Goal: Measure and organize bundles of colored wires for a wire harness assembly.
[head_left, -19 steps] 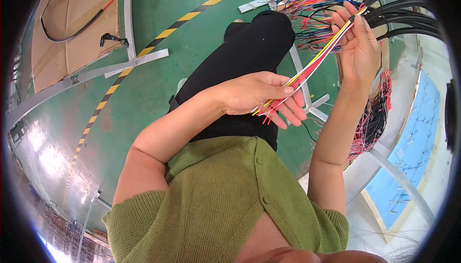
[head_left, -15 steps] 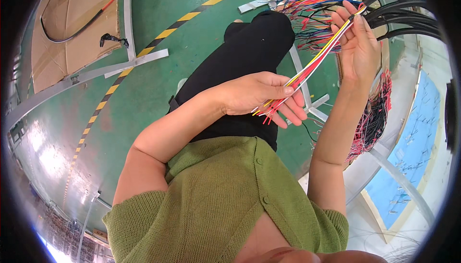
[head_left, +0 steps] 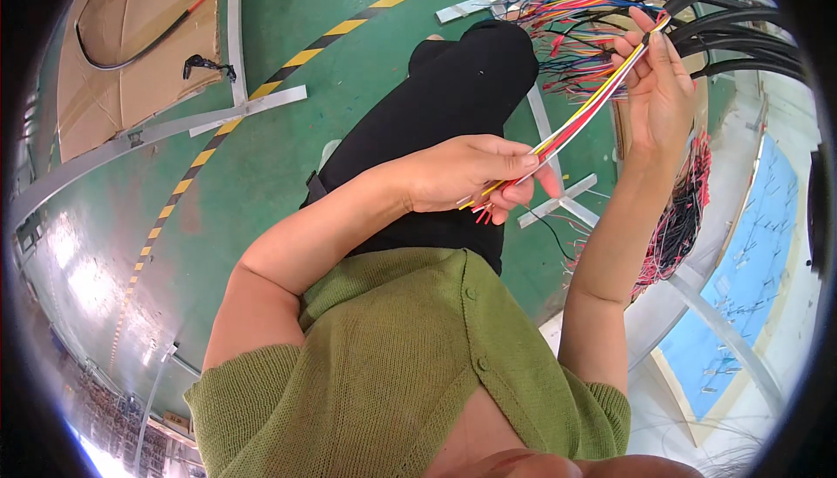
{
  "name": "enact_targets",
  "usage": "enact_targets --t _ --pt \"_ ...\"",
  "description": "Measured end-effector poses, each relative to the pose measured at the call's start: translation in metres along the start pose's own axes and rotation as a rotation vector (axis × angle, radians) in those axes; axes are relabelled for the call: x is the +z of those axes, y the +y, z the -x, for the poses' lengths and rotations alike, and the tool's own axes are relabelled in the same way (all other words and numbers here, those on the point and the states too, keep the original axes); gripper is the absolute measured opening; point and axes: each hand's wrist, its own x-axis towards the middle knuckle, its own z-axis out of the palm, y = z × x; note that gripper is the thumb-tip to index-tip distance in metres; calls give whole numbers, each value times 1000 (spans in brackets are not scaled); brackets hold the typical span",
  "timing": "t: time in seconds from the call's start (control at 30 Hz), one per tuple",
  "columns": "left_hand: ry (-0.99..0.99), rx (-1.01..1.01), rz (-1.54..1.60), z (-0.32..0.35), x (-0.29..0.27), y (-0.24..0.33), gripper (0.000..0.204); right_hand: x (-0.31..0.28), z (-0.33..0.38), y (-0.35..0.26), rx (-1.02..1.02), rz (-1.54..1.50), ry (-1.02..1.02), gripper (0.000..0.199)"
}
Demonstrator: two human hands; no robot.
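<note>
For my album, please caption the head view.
Left hand and right hand hold thin wires between them, above a green floor.

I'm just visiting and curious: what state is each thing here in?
Left hand: closed on the wire bundle, near its loose ends.
Right hand: pinching it higher up.
Wire bundle: gathered, nearly straight between the hands.
Black cables: bent.
Red and black wires: tangled.
Cable on cardboard: curved.

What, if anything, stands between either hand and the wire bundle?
Nothing visible. The left hand holds the wire bundle near its free ends, the right hand farther up; nothing crosses the stretch between them. The black cables show past the right hand, not in between.
</note>
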Motion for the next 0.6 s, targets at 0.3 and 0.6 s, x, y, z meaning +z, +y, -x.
enact_targets --t 0.3,0.6 --pt "59 29 42 4 -4 -8 34 4 0 -3 -6 31 37 32" --pt "280 208 -764 -25 5 26 37 17 7 -1 14 26 33 33"
